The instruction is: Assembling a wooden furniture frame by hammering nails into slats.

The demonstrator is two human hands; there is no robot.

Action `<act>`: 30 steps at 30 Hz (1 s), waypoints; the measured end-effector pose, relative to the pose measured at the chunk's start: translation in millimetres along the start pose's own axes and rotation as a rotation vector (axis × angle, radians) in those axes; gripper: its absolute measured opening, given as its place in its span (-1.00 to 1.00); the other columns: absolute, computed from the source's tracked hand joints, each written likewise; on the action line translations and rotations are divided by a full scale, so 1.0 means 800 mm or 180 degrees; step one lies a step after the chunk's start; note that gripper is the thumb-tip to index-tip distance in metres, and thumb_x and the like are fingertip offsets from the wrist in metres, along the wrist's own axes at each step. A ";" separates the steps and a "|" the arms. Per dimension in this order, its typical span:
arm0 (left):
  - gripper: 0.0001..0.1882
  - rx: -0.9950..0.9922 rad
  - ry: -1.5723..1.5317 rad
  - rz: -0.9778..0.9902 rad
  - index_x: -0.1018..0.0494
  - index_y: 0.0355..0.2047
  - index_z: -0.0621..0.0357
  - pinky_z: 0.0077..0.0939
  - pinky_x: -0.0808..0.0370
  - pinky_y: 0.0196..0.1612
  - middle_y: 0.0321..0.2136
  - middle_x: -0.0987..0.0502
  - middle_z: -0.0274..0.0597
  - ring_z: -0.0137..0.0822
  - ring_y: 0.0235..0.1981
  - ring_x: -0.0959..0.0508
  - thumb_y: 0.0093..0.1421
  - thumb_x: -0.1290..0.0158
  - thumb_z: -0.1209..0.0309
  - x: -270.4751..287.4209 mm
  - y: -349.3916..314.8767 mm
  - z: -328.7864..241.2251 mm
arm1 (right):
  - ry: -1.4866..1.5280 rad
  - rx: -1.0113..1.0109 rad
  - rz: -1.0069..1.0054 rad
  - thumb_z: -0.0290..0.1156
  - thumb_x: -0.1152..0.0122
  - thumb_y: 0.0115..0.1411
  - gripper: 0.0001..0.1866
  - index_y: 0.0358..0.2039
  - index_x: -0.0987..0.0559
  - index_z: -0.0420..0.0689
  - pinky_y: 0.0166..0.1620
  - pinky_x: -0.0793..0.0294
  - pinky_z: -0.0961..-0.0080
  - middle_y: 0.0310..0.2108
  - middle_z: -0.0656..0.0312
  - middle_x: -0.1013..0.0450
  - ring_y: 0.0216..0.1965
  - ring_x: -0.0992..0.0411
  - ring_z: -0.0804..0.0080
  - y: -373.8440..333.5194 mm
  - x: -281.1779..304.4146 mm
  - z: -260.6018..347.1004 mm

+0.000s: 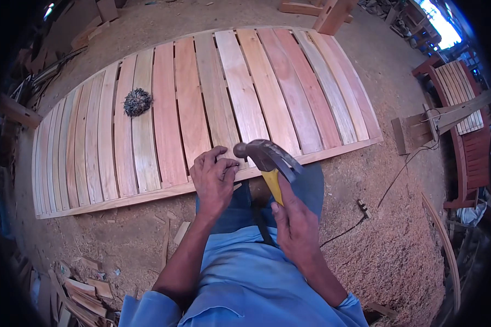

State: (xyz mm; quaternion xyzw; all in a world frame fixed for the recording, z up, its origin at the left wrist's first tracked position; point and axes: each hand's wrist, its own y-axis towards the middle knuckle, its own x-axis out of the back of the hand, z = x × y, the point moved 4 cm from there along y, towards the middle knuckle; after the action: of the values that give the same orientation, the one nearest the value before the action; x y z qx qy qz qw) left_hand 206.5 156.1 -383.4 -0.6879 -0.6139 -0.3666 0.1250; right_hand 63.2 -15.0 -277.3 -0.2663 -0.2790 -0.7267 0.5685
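Note:
A long panel of pale and reddish wooden slats (190,106) lies across in front of me, with thin gaps between the slats. My left hand (215,177) rests at its near edge, over a slat's end. Thumb and finger are pinched on a tiny dark piece that looks like a nail, mostly hidden by the fingertips. My right hand (297,226) grips the yellow handle of a claw hammer (261,155). The hammer's head hangs just right of my left hand, above the near rail (333,152). On the left slats sits a heap of dark nails (137,102).
Sawdust and shavings (382,267) cover the ground at right, where a cable with a connector (363,209) lies. Wood offcuts (87,297) are piled at lower left. Reddish wooden furniture (469,147) stands far right. A wooden post (333,16) rises behind the panel.

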 end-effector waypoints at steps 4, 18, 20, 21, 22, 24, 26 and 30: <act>-0.86 0.0036 0.0018 -0.0020 -0.78 -0.17 0.01 0.02 -0.26 0.38 0.24 -0.64 -0.26 -0.03 0.31 -0.48 0.27 -0.34 0.37 0.005 0.003 -0.002 | -0.0436 -0.0018 0.0212 -0.44 -0.24 0.55 -0.32 0.63 -0.35 0.02 -0.23 -0.61 -0.10 -0.23 -0.17 -0.64 -0.31 -0.63 -0.28 0.002 -0.018 -0.001; -0.85 0.0198 -0.0126 -0.0048 -0.83 -0.25 0.05 0.00 -0.31 0.38 0.20 -0.68 -0.25 -0.02 0.26 -0.49 0.18 -0.41 0.33 0.005 -0.008 0.007 | -0.0620 0.0105 0.0408 -0.45 -0.27 0.52 -0.30 0.63 -0.37 0.05 -0.21 -0.64 -0.05 -0.23 -0.18 -0.66 -0.27 -0.67 -0.24 0.009 -0.001 0.006; -0.83 0.0152 -0.0040 -0.0060 -0.82 -0.25 0.07 0.00 -0.32 0.37 0.20 -0.67 -0.28 -0.03 0.25 -0.50 0.17 -0.42 0.33 -0.001 -0.004 0.015 | -0.0797 -0.0136 0.0844 -0.47 -0.27 0.51 -0.28 0.64 -0.36 0.09 -0.21 -0.64 -0.04 -0.22 -0.19 -0.66 -0.26 -0.66 -0.24 0.013 -0.012 0.005; -0.81 0.0114 -0.0033 -0.0062 -0.82 -0.25 0.08 0.00 -0.33 0.36 0.22 -0.66 -0.30 -0.03 0.25 -0.51 0.15 -0.43 0.32 0.001 -0.007 0.009 | -0.0492 -0.0003 0.0558 -0.47 -0.26 0.52 -0.27 0.64 -0.35 0.08 -0.21 -0.64 -0.03 -0.23 -0.18 -0.66 -0.27 -0.67 -0.22 0.010 -0.014 0.006; -0.81 0.0082 -0.0028 -0.0109 -0.82 -0.24 0.09 0.00 -0.33 0.36 0.22 -0.66 -0.30 -0.02 0.26 -0.51 0.15 -0.43 0.32 0.002 -0.005 0.008 | -0.0187 0.0123 0.0271 -0.47 -0.25 0.52 -0.27 0.65 -0.34 0.07 -0.21 -0.64 -0.02 -0.23 -0.18 -0.66 -0.27 -0.67 -0.21 0.006 -0.013 0.010; -0.78 0.0083 -0.0050 -0.0142 -0.82 -0.21 0.09 0.00 -0.33 0.36 0.23 -0.65 -0.30 -0.01 0.28 -0.49 0.15 -0.43 0.32 0.002 0.001 0.002 | 0.0087 0.0162 -0.0045 -0.48 -0.25 0.52 -0.28 0.65 -0.34 0.07 -0.19 -0.65 -0.04 -0.23 -0.18 -0.66 -0.26 -0.67 -0.22 0.001 -0.013 0.013; -0.78 0.0135 -0.0069 -0.0076 -0.83 -0.19 0.07 0.00 -0.32 0.36 0.23 -0.65 -0.29 -0.01 0.28 -0.49 0.16 -0.43 0.32 0.003 0.003 0.004 | -0.0279 0.0043 0.0072 -0.47 -0.22 0.54 -0.29 0.65 -0.33 0.09 -0.20 -0.65 0.00 -0.24 -0.17 -0.67 -0.29 -0.68 -0.16 -0.001 -0.018 0.009; -0.84 0.0270 -0.0220 0.0103 -0.83 -0.22 0.04 0.00 -0.27 0.40 0.23 -0.64 -0.32 -0.04 0.30 -0.47 0.20 -0.38 0.36 0.005 -0.001 0.002 | -0.0319 -0.0155 0.0301 -0.46 -0.19 0.57 -0.28 0.68 -0.29 0.11 -0.23 -0.64 0.11 -0.34 -0.08 -0.64 -0.38 -0.64 -0.04 0.000 -0.021 -0.006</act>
State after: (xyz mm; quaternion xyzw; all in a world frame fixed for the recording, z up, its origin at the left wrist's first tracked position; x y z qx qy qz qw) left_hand 206.5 160.2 -382.3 -0.7040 -0.6216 -0.3142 0.1387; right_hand 66.4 -6.8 -292.8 -0.3289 -0.2764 -0.6913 0.5809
